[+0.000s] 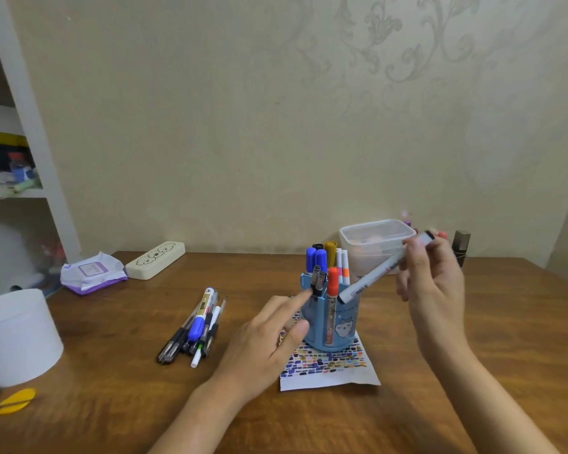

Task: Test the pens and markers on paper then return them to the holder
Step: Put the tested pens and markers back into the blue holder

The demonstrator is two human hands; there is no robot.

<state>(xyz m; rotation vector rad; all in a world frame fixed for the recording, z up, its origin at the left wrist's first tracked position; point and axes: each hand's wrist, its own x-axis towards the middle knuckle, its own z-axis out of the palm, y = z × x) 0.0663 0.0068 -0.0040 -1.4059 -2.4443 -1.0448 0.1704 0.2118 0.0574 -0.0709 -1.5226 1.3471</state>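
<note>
Pens and markers stand upright in a blue plastic holder [330, 317] with a cartoon face, which sits on a white paper sheet [328, 371] covered in coloured test strokes, on the brown wooden counter [112, 322]. The right hand [432, 280] grips a white marker with a dark cap [379, 270], tilted with its lower end over the holder. The left hand [269, 339] holds nothing, its forefinger stretched toward the holder's pens, while a loose pile of pens [194, 326] lies well to the left.
</note>
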